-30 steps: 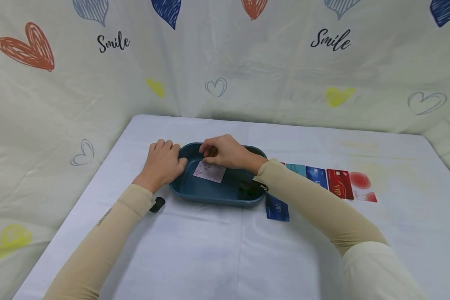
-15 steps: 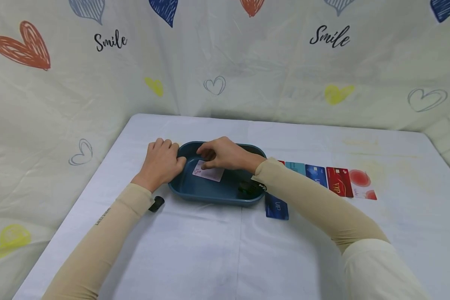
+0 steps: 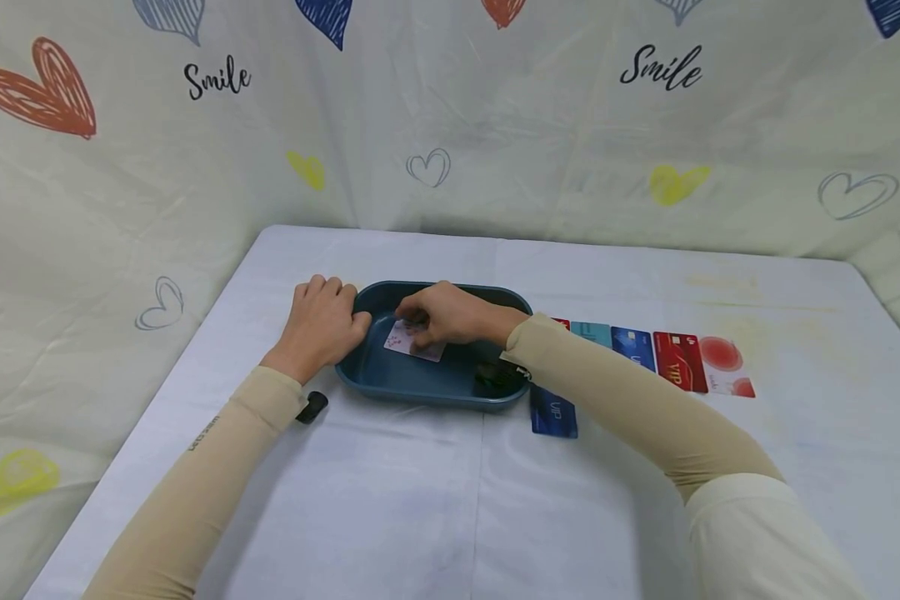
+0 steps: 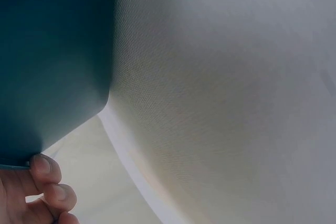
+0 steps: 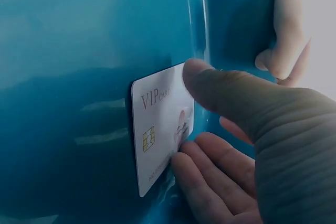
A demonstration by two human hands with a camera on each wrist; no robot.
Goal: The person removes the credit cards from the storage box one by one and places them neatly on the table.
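Observation:
My left hand [image 3: 321, 323] grips the left end of a dark teal oval tray [image 3: 412, 390], its thumb over the rim. In the left wrist view its fingers [image 4: 47, 170] curl under the edge. Inside the tray lies a pale pink card [image 5: 160, 121] marked VIP CARD, with a gold chip and a floral print. My right hand [image 3: 461, 315] reaches in over it and pinches the card between thumb and fingers. The thumb [image 5: 210, 85] is at one edge, the fingertips at the opposite one. Part of the card is hidden by the hand in the head view.
Right of the tray runs a row of cards: a teal one [image 3: 591, 332], a blue one [image 3: 633, 348], a red one [image 3: 680, 362] and a white one with red circles [image 3: 721, 365]. Another blue card [image 3: 553, 414] lies nearer, by the tray's corner. White cloth [image 3: 390, 500] covers the table.
The right hand has lowered slightly, its thumb shifting from the card's far edge onto the card. The left hand keeps its hold on the tray.

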